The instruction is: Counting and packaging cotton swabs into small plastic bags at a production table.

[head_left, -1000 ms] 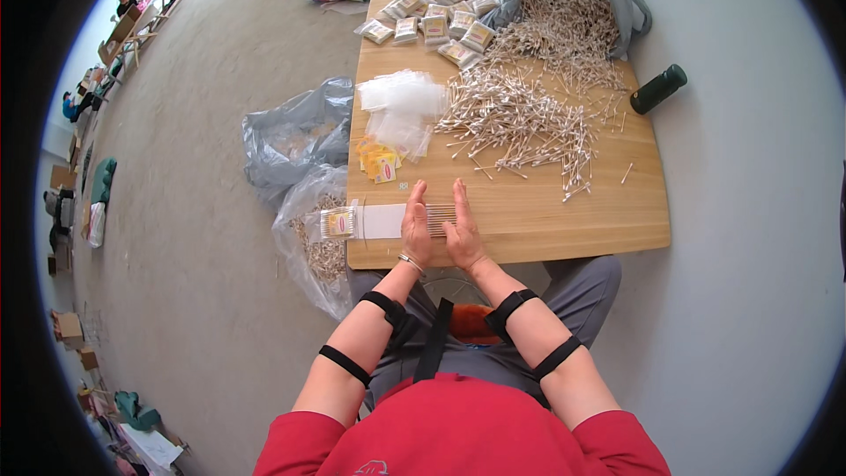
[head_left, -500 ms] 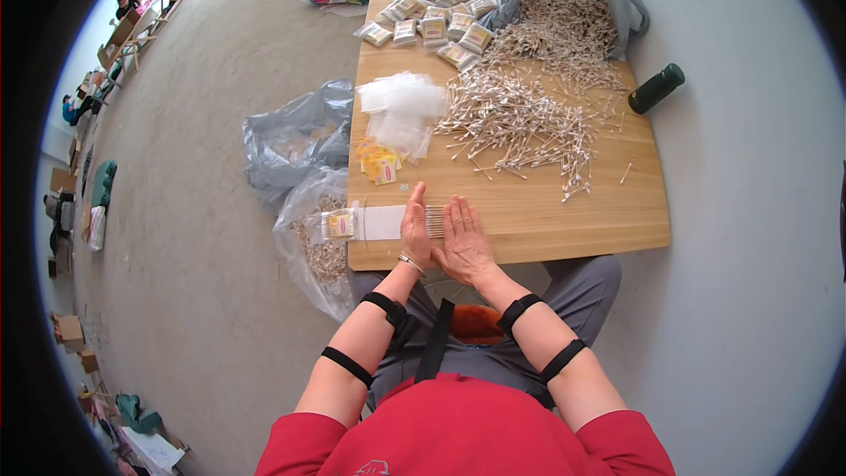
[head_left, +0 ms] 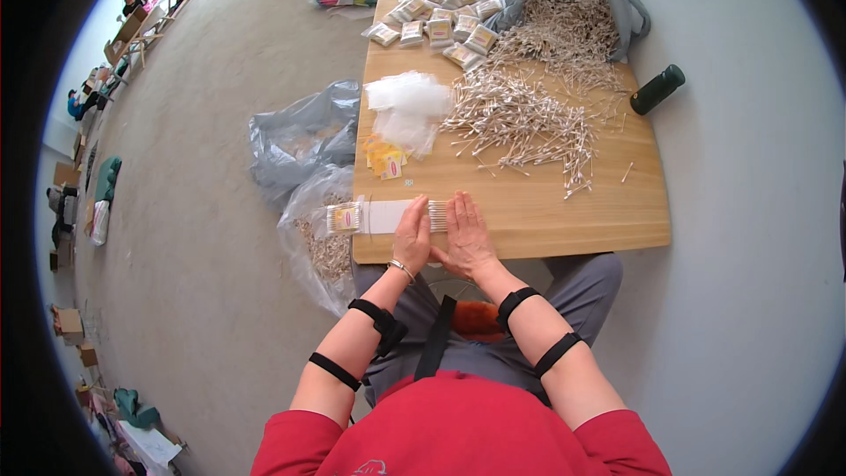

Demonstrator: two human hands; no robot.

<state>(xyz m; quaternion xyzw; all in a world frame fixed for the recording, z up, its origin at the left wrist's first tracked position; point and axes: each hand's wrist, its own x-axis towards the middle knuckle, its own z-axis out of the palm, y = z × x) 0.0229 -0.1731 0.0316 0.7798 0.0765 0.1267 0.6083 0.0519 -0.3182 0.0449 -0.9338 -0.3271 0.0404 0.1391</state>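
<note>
A row of cotton swabs [head_left: 437, 215] lies side by side on the table near its front edge, between my two hands. My left hand [head_left: 411, 236] rests at the left end of the row, partly over a white strip [head_left: 382, 217], and its fingers are slightly bent. My right hand [head_left: 467, 234] lies flat against the right end, with its fingers stretched out. Neither hand is wrapped round anything. At the strip's left end, by the table edge, is a clear packet of swabs with a yellow label [head_left: 343, 218].
Beyond my hands spreads a heap of loose swabs [head_left: 529, 119], spilling from a grey plastic bag [head_left: 630, 13]. Clear sleeves [head_left: 410, 106], yellow cards [head_left: 385, 159] and several filled packets [head_left: 441, 31] lie leftward. A dark green bottle [head_left: 657, 89] stands right; open bags [head_left: 304, 137] sit beside the table.
My left hand has turned from upright on its edge to lying lower, with its fingers more bent. The right hand stays flat beside the swabs. The whole view has shifted slightly.
</note>
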